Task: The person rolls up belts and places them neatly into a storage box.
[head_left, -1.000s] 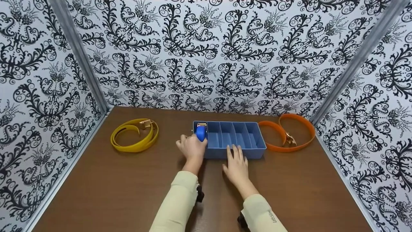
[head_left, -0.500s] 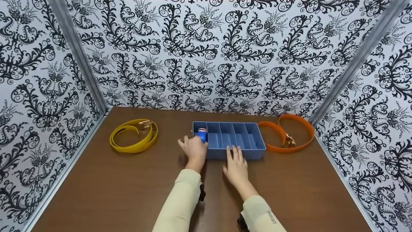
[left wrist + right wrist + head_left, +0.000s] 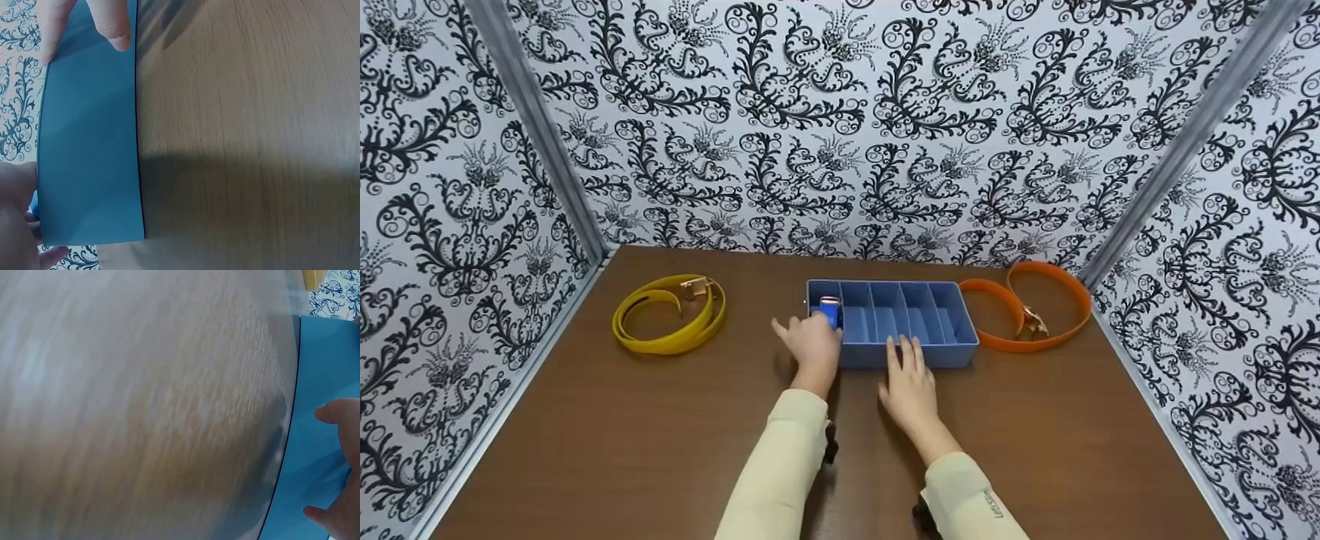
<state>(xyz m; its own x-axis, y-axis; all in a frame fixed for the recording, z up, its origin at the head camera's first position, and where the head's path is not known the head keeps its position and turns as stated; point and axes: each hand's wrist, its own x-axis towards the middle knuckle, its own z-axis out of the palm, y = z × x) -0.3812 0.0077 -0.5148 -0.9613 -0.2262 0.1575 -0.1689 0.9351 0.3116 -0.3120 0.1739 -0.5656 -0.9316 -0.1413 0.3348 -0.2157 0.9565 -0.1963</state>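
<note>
A blue organizer box (image 3: 907, 355) with several compartments in a row stands at the middle of the table. In its leftmost compartment is a rolled blue belt (image 3: 829, 312) with a gold-coloured buckle at its far end. My left hand (image 3: 814, 346) reaches over the box's front left corner and holds the near end of the belt, its fingertips partly hidden. In the left wrist view this hand (image 3: 16, 219) wraps past the box's end. My right hand (image 3: 910, 390) rests with straight, slightly spread fingers on the front wall and rim.
A coiled yellow belt (image 3: 679, 344) with a gold buckle lies to the left. An orange belt (image 3: 1054, 346) lies in two loops close to the box's right end. Patterned walls (image 3: 825, 112) enclose the brown table (image 3: 607, 442).
My left hand has lowered the blue belt deeper into the leftmost compartment, and the buckle now sits lower there. The right hand stays in place on the box's front wall.
</note>
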